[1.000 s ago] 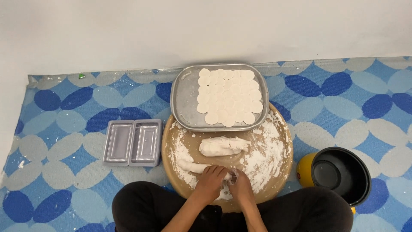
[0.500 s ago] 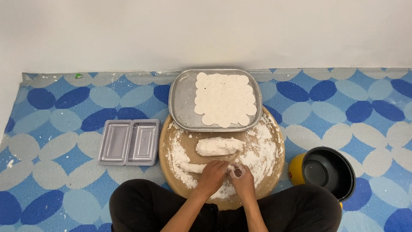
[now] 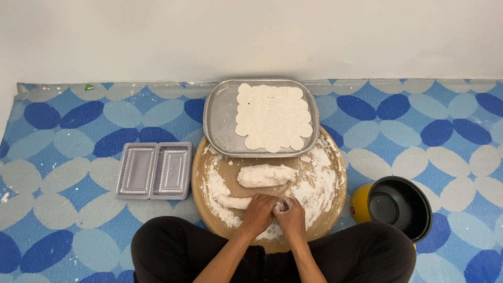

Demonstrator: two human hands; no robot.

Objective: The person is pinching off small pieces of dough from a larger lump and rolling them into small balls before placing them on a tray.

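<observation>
Left hand [image 3: 260, 209] and right hand [image 3: 290, 214] clenched together around a small dough piece [image 3: 281, 206] on the floured round board [image 3: 325, 204]; many flat discs [image 3: 270, 117] already laid in the metal tray [image 3: 220, 118]; dough rope [image 3: 233, 202] and bigger lump [image 3: 264, 175] still uncut

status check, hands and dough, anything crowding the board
Left hand and right hand closed together on end of dough roll. Bigger dough lump lies apart. Metal tray of dough discs overlaps round board far edge.
</observation>
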